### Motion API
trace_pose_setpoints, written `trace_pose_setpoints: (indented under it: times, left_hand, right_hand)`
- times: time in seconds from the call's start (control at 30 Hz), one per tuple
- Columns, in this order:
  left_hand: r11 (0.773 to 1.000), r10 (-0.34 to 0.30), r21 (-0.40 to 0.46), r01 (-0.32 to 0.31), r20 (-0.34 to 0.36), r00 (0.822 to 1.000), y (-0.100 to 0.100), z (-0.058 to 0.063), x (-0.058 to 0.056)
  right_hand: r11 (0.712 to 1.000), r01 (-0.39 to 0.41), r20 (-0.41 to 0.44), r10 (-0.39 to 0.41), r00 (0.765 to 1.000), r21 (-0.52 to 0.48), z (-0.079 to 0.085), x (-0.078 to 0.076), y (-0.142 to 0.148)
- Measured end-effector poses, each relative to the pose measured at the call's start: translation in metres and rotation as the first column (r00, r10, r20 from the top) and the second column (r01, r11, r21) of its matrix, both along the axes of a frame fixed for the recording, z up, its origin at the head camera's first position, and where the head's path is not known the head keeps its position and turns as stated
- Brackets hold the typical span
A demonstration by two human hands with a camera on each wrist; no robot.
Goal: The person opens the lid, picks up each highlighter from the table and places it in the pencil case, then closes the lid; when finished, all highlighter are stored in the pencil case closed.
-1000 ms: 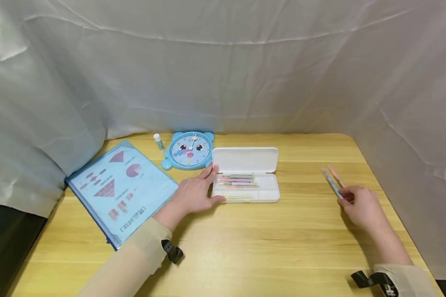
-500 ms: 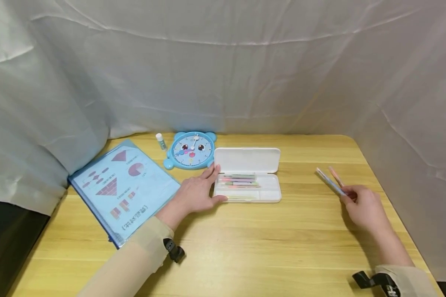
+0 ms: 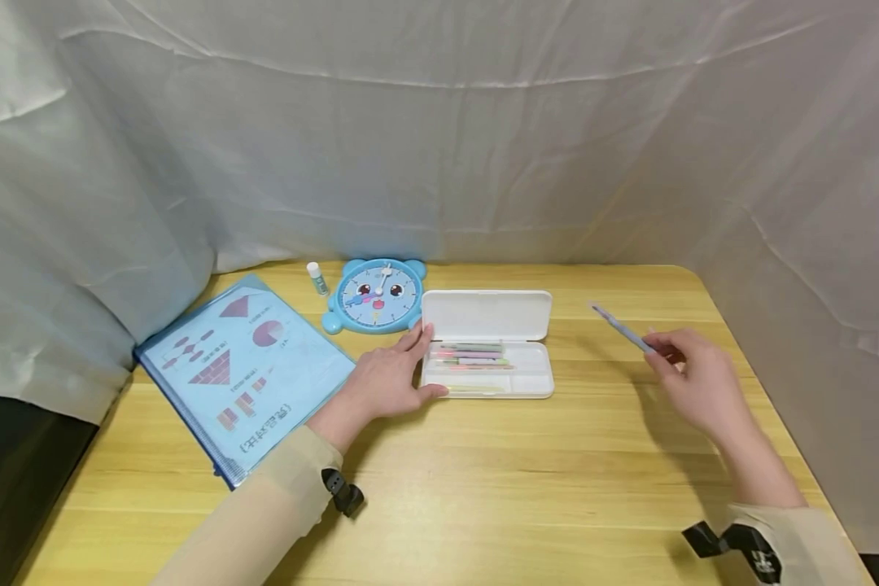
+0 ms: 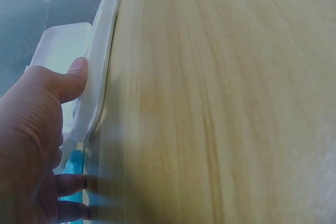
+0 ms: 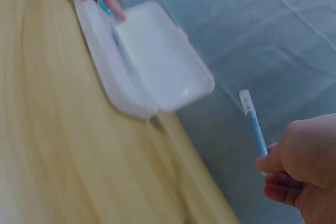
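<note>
Right hand [image 3: 703, 391]: thumb and fingertips closed in a pinch on the near end of a blue pen [image 3: 623, 327], remaining fingers curled in. Pen is up off the table [image 3: 520, 488], tilted, capped end pointing far-left, right of the case and well apart from it. Wrist view shows the cap as whitish, translucent.

Left hand [image 3: 384, 381]: spread wide at the left end of the white pencil case [image 3: 531, 384]. Thumb on its near-left corner, index at the left end by the hinge, other fingers fairly straight. It's touching the case, not wrapped round it.

Case sits mid-table, lid [image 3: 487, 316] open on the far side. Several pens [image 3: 472, 356] lie crosswise in the larger far compartment, toward the left; a yellowish one [image 3: 476, 390] lies along the near edge.

Left of the case: blue face clock [image 3: 373, 301], then glue stick [image 3: 317, 278] upright or slightly tilted, can't tell. Blue folder [image 3: 293, 358] at far left, partly behind the left arm. Grey curtain [image 3: 439, 146] behind.
</note>
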State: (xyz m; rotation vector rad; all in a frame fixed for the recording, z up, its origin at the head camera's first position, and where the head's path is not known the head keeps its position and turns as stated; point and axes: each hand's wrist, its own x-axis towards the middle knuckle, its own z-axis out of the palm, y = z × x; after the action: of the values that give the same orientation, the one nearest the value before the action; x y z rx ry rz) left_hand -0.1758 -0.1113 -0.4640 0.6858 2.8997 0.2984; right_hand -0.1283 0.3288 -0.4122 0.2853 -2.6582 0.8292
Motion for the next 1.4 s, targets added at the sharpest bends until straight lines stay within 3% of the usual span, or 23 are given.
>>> trace_pose_setpoints:
  times: [0.23,0.53,0.93,1.13,1.4]
  left_hand:
    - [1.0,0.01,-0.007,-0.01,0.004,1.0,-0.001,0.001,0.0]
    - [1.0,0.013,-0.008,-0.013,0.013,1.0,-0.001,0.001,-0.001]
    - [1.0,0.012,-0.017,-0.012,0.006,1.0,0.0,-0.001,-0.002]
    - [1.0,0.012,-0.022,-0.012,0.003,1.0,0.001,-0.001,-0.002]
    - [1.0,0.015,-0.005,-0.015,-0.005,1.0,0.0,-0.001,-0.001]
  right_hand:
    - [0.995,-0.1,-0.078,0.097,0.992,-0.03,0.012,-0.009,-0.042]
    - [0.967,-0.253,-0.083,0.25,0.965,-0.031,0.011,-0.018,-0.084]
    - [0.906,-0.422,0.008,0.422,0.906,-0.041,-0.014,-0.026,-0.134]
    - [0.898,-0.44,0.079,0.438,0.896,0.012,-0.031,-0.029,-0.149]
    - [0.883,-0.464,0.177,0.446,0.877,0.071,-0.042,-0.031,-0.164]
